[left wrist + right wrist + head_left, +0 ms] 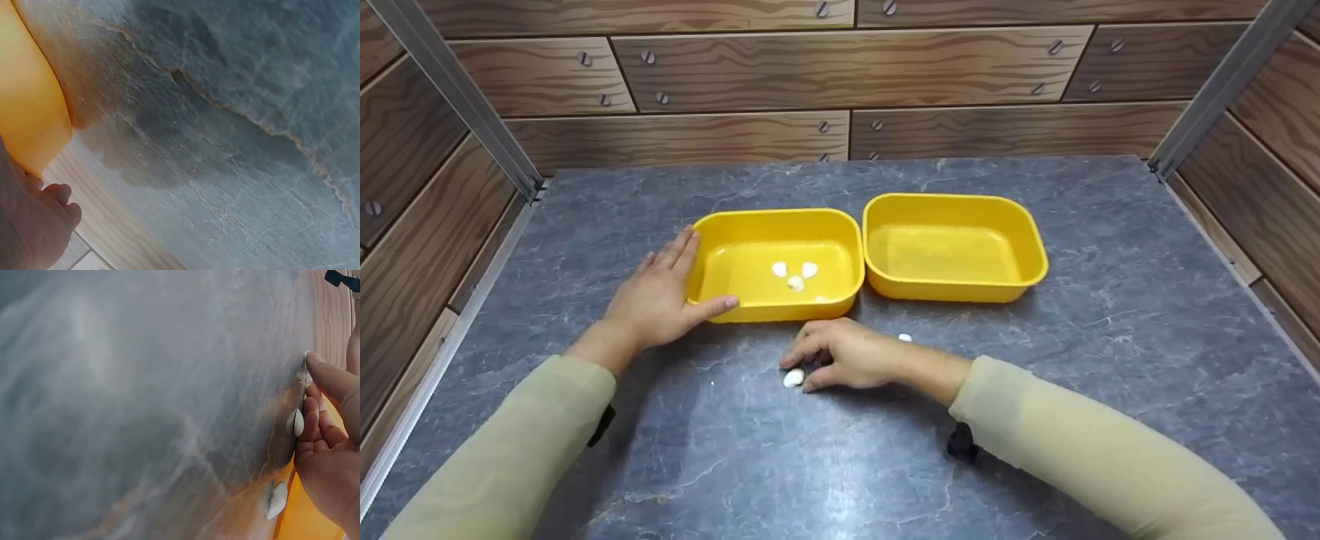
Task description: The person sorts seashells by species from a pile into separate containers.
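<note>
My left hand (654, 300) rests against the left end of a yellow tub (776, 311), fingers straight along its side and thumb over the front rim. Several small white shells (809, 269) lie inside that tub. In front of it, my right hand (859, 352) is low over the table, its thumb and index finger pinching a white shell (793, 378) at the tips. The right wrist view has two more shells beside the hand, one by the curled fingers (298, 423) and one lower down by the tub. Behind the right wrist, a shell (905, 337) is partly hidden.
A second yellow tub (956, 291), with nothing inside, stands against the first one's right side. The table (720, 465) is grey with a marble pattern. Wood-patterned panels (847, 71) and metal corner posts (472, 97) enclose it at the back and sides.
</note>
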The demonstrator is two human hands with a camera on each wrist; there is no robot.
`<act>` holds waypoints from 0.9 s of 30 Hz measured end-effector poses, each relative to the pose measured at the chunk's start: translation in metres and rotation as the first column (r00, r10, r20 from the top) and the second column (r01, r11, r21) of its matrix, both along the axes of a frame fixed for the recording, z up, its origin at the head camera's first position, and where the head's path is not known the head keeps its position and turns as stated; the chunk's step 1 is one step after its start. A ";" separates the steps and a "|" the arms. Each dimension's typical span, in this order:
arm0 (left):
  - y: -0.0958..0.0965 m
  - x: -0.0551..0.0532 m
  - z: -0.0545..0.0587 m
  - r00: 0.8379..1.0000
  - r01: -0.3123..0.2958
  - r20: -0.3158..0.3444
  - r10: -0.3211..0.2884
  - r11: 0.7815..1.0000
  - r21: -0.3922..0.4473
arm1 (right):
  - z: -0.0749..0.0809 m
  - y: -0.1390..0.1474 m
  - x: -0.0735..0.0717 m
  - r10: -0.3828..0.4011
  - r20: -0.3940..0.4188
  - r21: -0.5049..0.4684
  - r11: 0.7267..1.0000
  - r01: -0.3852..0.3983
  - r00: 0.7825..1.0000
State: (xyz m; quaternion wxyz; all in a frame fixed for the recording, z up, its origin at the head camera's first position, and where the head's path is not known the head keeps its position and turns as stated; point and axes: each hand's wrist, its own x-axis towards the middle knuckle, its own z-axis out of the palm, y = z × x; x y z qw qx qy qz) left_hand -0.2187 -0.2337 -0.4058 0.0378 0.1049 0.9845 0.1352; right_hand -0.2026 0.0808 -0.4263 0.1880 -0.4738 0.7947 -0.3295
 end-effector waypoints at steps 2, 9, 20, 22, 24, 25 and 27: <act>0.000 0.000 0.001 1.000 0.000 0.001 0.000 1.000 -0.002 | 0.000 0.000 0.000 -0.003 0.003 0.004 1.000 0.003 1.000; 0.000 0.000 0.000 1.000 0.004 0.001 -0.004 1.000 -0.009 | -0.001 -0.001 -0.001 -0.019 0.007 0.036 0.999 0.019 1.000; -0.001 0.000 0.001 1.000 0.011 -0.011 -0.011 1.000 -0.004 | -0.005 -0.001 -0.001 -0.002 -0.034 -0.004 1.000 0.002 0.999; -0.001 0.000 0.001 1.000 0.010 -0.010 -0.011 1.000 -0.004 | -0.005 -0.001 -0.001 -0.004 -0.036 -0.003 1.000 0.004 0.999; -0.001 0.000 0.000 1.000 0.008 -0.007 -0.008 1.000 -0.003 | -0.006 -0.001 -0.001 -0.005 -0.035 -0.003 1.000 0.005 0.999; -0.001 0.000 0.001 1.000 0.008 -0.007 -0.008 1.000 -0.003 | -0.006 -0.001 -0.001 -0.006 -0.033 -0.001 1.000 0.006 0.999; 0.000 0.000 0.001 1.000 0.009 -0.009 -0.009 1.000 -0.003 | -0.005 0.000 -0.001 -0.009 -0.028 0.001 1.000 0.009 1.000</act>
